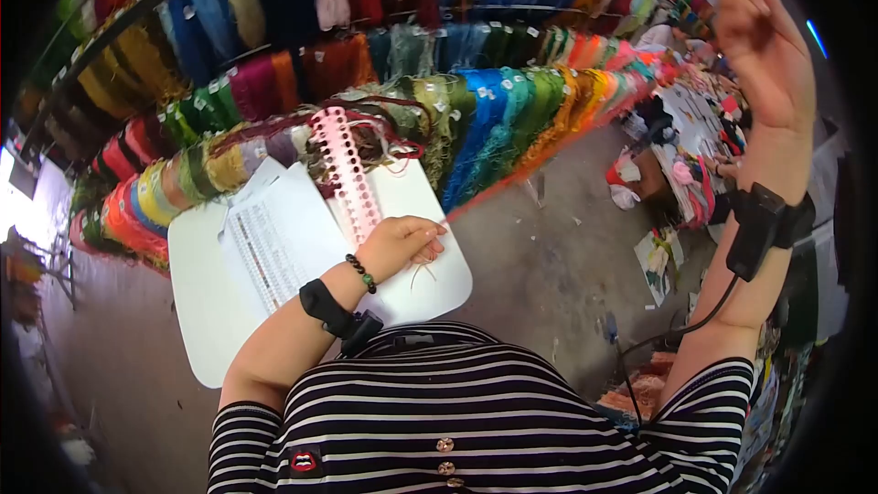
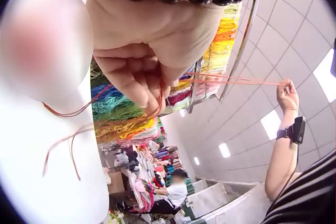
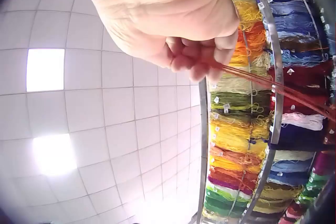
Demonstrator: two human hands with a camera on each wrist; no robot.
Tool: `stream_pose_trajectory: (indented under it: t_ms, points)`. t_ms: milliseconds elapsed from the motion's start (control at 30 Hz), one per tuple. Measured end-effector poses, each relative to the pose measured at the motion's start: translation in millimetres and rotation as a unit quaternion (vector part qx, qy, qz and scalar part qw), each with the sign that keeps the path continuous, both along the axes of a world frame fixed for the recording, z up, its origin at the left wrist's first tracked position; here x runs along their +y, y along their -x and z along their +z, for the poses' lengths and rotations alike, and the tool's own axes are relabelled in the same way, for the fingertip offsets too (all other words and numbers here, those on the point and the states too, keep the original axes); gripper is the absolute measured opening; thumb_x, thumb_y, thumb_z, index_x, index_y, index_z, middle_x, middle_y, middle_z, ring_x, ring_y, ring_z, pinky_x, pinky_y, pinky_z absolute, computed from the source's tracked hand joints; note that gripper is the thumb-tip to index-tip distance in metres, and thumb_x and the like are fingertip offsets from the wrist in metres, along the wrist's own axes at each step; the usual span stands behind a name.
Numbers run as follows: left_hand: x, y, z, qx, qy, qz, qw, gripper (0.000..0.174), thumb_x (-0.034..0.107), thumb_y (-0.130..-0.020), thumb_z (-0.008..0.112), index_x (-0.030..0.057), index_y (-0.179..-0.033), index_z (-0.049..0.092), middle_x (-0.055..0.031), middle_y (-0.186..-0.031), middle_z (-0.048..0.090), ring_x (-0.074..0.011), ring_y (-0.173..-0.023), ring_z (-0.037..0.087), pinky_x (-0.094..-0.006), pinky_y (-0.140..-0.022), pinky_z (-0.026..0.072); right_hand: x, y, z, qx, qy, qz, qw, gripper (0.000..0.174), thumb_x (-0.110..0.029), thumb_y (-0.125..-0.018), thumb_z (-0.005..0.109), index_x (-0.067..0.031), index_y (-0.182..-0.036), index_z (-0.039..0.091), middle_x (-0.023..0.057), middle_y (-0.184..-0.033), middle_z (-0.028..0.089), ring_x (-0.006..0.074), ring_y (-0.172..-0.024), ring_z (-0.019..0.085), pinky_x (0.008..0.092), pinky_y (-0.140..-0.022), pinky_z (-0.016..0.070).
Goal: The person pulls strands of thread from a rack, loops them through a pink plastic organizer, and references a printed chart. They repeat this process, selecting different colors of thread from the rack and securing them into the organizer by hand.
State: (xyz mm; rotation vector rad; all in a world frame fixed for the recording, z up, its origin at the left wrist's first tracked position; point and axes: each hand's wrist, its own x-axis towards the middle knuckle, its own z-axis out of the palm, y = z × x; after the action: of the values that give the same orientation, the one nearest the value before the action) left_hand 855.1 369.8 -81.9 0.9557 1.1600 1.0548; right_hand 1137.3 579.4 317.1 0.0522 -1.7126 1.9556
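Observation:
My left hand (image 1: 402,245) is low over a white board, its thumb and fingers pinching a reddish thread (image 2: 236,81). Loose ends of thread (image 2: 79,106) hang below its fingers in the left wrist view. The right hand (image 1: 766,50) is raised high at the far right, gripping the other end of the strand between curled fingers. Stretched straight, the thread (image 3: 278,85) runs between both hands. Just beyond my left hand lies a pink strip (image 1: 343,169) with rows of holes, dark red strands around its far end.
Printed sheets (image 1: 283,238) lie on the white board (image 1: 201,302), left of the strip. Racks of coloured thread skeins (image 1: 540,110) curve across the front. At the right, a cluttered table (image 1: 686,119) stands beyond the grey floor (image 1: 549,265). A cable (image 1: 677,334) hangs from my right wrist.

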Motion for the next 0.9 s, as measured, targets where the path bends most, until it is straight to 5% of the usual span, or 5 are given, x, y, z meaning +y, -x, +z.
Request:
stream_pose_trajectory:
  t_ms: [67, 200, 267, 367, 900]
  points:
    - [-16, 4, 7, 0.092, 0.001, 0.001, 0.996, 0.027, 0.018, -0.096, 0.053, 0.0011, -0.115, 0.062, -0.0053, -0.089, 0.067, -0.0088, -0.076, 0.062, -0.0223, -0.068, 0.0509, 16, 3, -1, -0.003, -0.151, -0.171, 0.974, 0.019, -0.019, -0.095, 0.054, -0.0016, -0.102, 0.059, 0.0007, -0.079, 0.048, 0.0115, -0.078, 0.049, 0.0239, -0.068, 0.0418]
    - [-46, 40, -7, 0.172, -0.027, 0.084, 0.981, 0.023, 0.015, -0.091, 0.058, 0.0045, -0.11, 0.064, -0.0037, -0.092, 0.068, -0.0103, -0.078, 0.063, -0.0247, -0.068, 0.0512, -33, 58, -74, -0.051, -0.448, -0.65, 0.612, 0.02, -0.022, -0.09, 0.063, -0.0055, -0.098, 0.068, -0.0015, -0.076, 0.055, 0.0062, -0.069, 0.05, 0.0213, -0.063, 0.0395]
    - [-60, 63, -15, 0.131, 0.019, 0.164, 0.977, 0.018, 0.014, -0.09, 0.059, 0.0039, -0.103, 0.065, -0.0034, -0.092, 0.068, -0.0109, -0.08, 0.064, -0.0253, -0.068, 0.0513, -40, 106, -151, -0.065, -0.321, -0.45, 0.831, 0.019, -0.019, -0.085, 0.068, -0.0051, -0.099, 0.068, 0.0017, -0.088, 0.067, 0.0092, -0.077, 0.059, 0.0231, -0.07, 0.0468]
    - [-61, 87, -15, 0.127, 0.053, 0.271, 0.953, 0.015, 0.016, -0.092, 0.056, 0.0036, -0.096, 0.063, -0.0031, -0.095, 0.067, -0.0105, -0.083, 0.063, -0.0243, -0.069, 0.0504, -70, 178, -274, -0.241, -0.233, -0.223, 0.916, 0.017, -0.017, -0.082, 0.069, -0.0023, -0.091, 0.072, 0.0065, -0.081, 0.071, 0.0117, -0.073, 0.063, 0.0279, -0.067, 0.0505]
    - [-19, 105, -37, 0.002, -0.037, 0.347, 0.937, 0.028, -0.005, -0.087, 0.053, -0.0022, -0.114, 0.045, -0.0073, -0.091, 0.061, -0.0104, -0.075, 0.059, -0.0235, -0.064, 0.0492, -95, 276, -414, -0.4, -0.071, -0.075, 0.911, 0.025, -0.021, -0.088, 0.058, 0.0016, -0.081, 0.064, 0.0095, -0.063, 0.063, 0.0156, -0.052, 0.058, 0.032, -0.051, 0.0467]
